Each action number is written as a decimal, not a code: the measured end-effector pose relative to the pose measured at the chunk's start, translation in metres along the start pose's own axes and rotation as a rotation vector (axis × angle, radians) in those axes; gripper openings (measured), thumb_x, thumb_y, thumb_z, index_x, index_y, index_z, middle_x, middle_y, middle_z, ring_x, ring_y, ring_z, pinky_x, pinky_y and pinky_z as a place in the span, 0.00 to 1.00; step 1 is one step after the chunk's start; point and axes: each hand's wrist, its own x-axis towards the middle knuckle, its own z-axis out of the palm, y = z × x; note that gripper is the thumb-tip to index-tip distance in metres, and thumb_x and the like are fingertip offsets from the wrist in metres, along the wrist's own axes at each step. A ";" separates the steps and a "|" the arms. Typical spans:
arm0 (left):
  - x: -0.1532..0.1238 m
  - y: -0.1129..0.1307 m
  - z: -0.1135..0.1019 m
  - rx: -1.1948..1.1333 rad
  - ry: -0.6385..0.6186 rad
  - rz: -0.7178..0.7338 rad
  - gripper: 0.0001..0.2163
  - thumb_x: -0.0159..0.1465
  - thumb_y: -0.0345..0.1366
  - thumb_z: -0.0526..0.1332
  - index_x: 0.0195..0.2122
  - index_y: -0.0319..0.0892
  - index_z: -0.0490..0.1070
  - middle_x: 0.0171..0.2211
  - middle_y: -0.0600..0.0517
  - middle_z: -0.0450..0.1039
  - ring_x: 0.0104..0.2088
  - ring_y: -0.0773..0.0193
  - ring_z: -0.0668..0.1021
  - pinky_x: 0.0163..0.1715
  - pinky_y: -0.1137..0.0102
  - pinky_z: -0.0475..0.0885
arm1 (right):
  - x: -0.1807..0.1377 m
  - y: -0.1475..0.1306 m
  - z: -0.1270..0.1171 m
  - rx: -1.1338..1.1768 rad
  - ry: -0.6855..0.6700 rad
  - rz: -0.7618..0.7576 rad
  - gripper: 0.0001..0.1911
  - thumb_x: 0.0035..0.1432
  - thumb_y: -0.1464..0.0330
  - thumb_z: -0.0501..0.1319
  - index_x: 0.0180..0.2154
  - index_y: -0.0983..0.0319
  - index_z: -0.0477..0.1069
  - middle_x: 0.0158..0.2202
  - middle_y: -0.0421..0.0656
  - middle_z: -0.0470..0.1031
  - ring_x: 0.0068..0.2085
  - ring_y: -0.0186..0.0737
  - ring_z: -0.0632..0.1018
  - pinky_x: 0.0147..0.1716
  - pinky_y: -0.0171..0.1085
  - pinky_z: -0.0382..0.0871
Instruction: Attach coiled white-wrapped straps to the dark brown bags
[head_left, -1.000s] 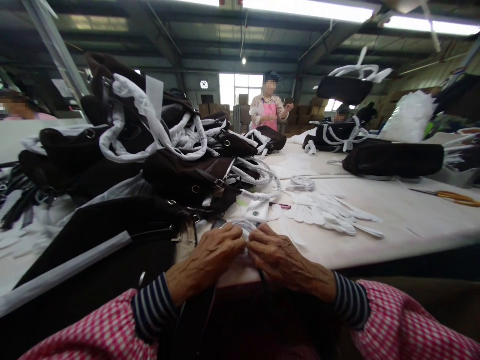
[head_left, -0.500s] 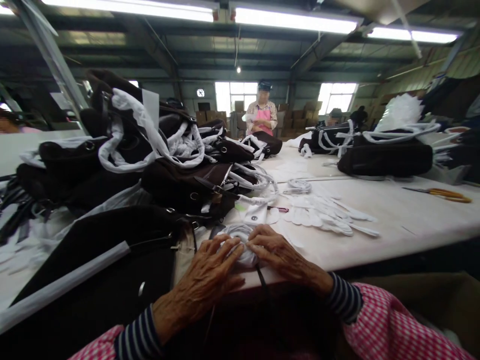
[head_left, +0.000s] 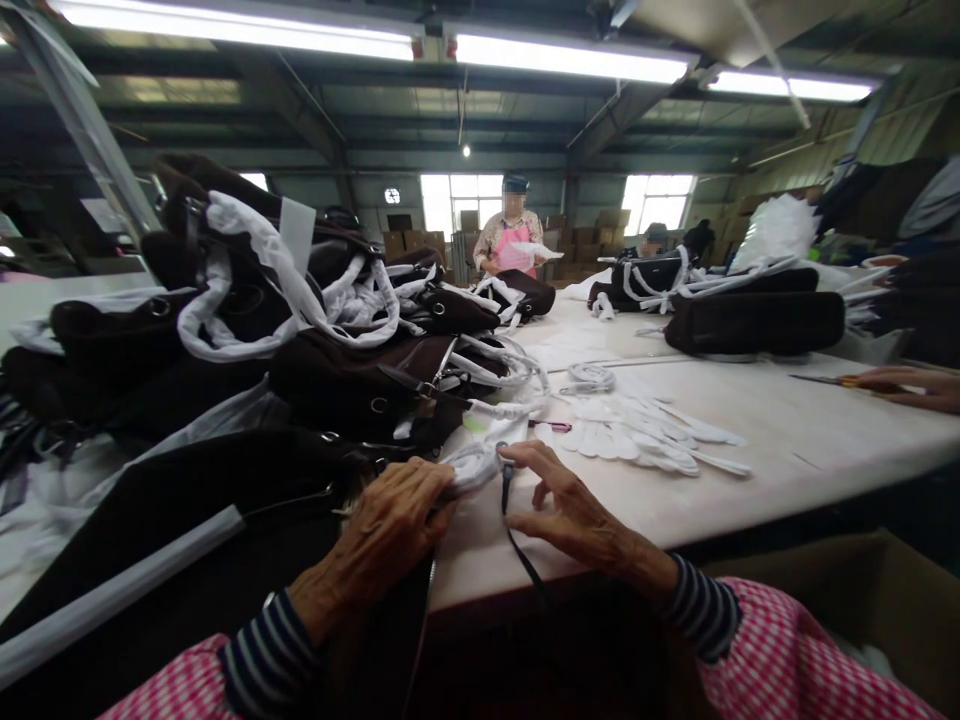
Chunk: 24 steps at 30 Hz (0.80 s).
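Note:
My left hand (head_left: pixel 382 525) is closed around the near side of a white-wrapped coiled strap (head_left: pixel 476 466), its fingertips over the wrapping. The coil lies at the edge of a dark bag (head_left: pixel 247 470) that spreads out on the left. My right hand (head_left: pixel 566 505) has thumb and index finger apart, with the index fingertip close to a small metal ring beside the coil. A thin black strap (head_left: pixel 525 560) runs down from that ring, past the thumb, over the table's front edge. Whether the right fingertip touches the ring, I cannot tell.
Dark bags with white-wrapped handles (head_left: pixel 300 270) are heaped on the left. White strips (head_left: pixel 637 430) and a white coil (head_left: pixel 592 377) lie ahead. At right, another person's hand (head_left: pixel 919 385) is on the scissors (head_left: pixel 832 380). A co-worker (head_left: pixel 514 240) stands at the far end.
My right hand has come off the white coil and spread its fingers by the black strap. My left hand moved slightly left. Another person's hand has appeared at the scissors.

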 end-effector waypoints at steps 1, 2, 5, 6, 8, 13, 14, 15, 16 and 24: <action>0.001 -0.002 0.000 -0.024 -0.003 -0.016 0.08 0.69 0.30 0.61 0.49 0.39 0.70 0.43 0.46 0.78 0.43 0.53 0.78 0.43 0.59 0.72 | 0.005 -0.001 0.001 -0.075 0.023 -0.055 0.38 0.55 0.72 0.69 0.65 0.54 0.62 0.62 0.49 0.66 0.56 0.48 0.72 0.43 0.42 0.76; 0.001 -0.003 -0.001 -0.045 -0.019 -0.011 0.08 0.69 0.30 0.61 0.48 0.40 0.70 0.43 0.47 0.78 0.43 0.53 0.78 0.43 0.58 0.72 | 0.010 -0.002 0.003 -0.153 0.050 -0.123 0.40 0.55 0.73 0.69 0.67 0.54 0.59 0.63 0.50 0.65 0.60 0.50 0.70 0.49 0.46 0.75; 0.002 -0.003 -0.004 -0.093 -0.088 -0.002 0.09 0.68 0.30 0.62 0.49 0.41 0.71 0.47 0.46 0.78 0.46 0.51 0.78 0.45 0.57 0.71 | 0.025 -0.005 0.008 -0.342 0.052 -0.325 0.38 0.58 0.78 0.64 0.67 0.56 0.57 0.63 0.51 0.65 0.63 0.52 0.66 0.61 0.53 0.67; 0.001 -0.003 -0.005 -0.126 -0.109 -0.027 0.10 0.68 0.30 0.62 0.49 0.42 0.71 0.48 0.46 0.78 0.47 0.50 0.78 0.46 0.57 0.71 | 0.028 -0.005 0.010 -0.380 0.032 -0.377 0.34 0.59 0.78 0.63 0.65 0.58 0.59 0.61 0.50 0.67 0.61 0.51 0.68 0.60 0.52 0.68; 0.002 -0.004 -0.009 -0.246 -0.146 -0.142 0.09 0.69 0.33 0.62 0.50 0.43 0.72 0.48 0.48 0.77 0.47 0.52 0.78 0.47 0.58 0.71 | 0.029 -0.003 0.013 -0.430 -0.003 -0.432 0.27 0.59 0.80 0.60 0.59 0.59 0.65 0.56 0.50 0.72 0.56 0.50 0.71 0.56 0.49 0.71; 0.007 -0.004 -0.018 -0.498 -0.242 -0.329 0.16 0.68 0.46 0.65 0.54 0.47 0.73 0.49 0.50 0.76 0.48 0.55 0.77 0.49 0.60 0.70 | 0.028 0.004 0.017 -0.438 -0.033 -0.435 0.15 0.58 0.78 0.64 0.47 0.61 0.72 0.45 0.47 0.77 0.46 0.47 0.73 0.45 0.43 0.71; 0.009 -0.005 -0.018 -0.510 -0.250 -0.326 0.19 0.66 0.47 0.67 0.56 0.48 0.72 0.51 0.50 0.75 0.50 0.54 0.77 0.50 0.60 0.69 | 0.031 0.004 0.017 -0.405 -0.031 -0.414 0.14 0.58 0.77 0.65 0.46 0.61 0.73 0.43 0.46 0.77 0.45 0.46 0.73 0.45 0.43 0.70; 0.011 -0.005 -0.017 -0.517 -0.241 -0.331 0.23 0.64 0.47 0.69 0.57 0.48 0.71 0.52 0.49 0.75 0.51 0.53 0.76 0.51 0.59 0.69 | 0.037 0.002 0.016 -0.361 -0.025 -0.381 0.12 0.58 0.77 0.66 0.44 0.61 0.75 0.42 0.45 0.77 0.45 0.45 0.73 0.45 0.42 0.69; 0.013 -0.007 -0.016 -0.520 -0.212 -0.350 0.24 0.62 0.46 0.70 0.58 0.47 0.71 0.52 0.49 0.75 0.51 0.52 0.76 0.52 0.59 0.68 | 0.044 0.001 0.015 -0.310 -0.020 -0.337 0.11 0.57 0.76 0.68 0.43 0.61 0.76 0.41 0.44 0.78 0.44 0.44 0.73 0.44 0.41 0.68; 0.041 -0.036 -0.010 -0.864 -0.081 -0.682 0.14 0.57 0.39 0.66 0.43 0.39 0.78 0.36 0.52 0.77 0.36 0.59 0.77 0.35 0.69 0.68 | 0.114 -0.010 -0.001 0.260 -0.201 -0.012 0.12 0.53 0.67 0.72 0.39 0.65 0.79 0.35 0.40 0.77 0.37 0.39 0.75 0.37 0.37 0.67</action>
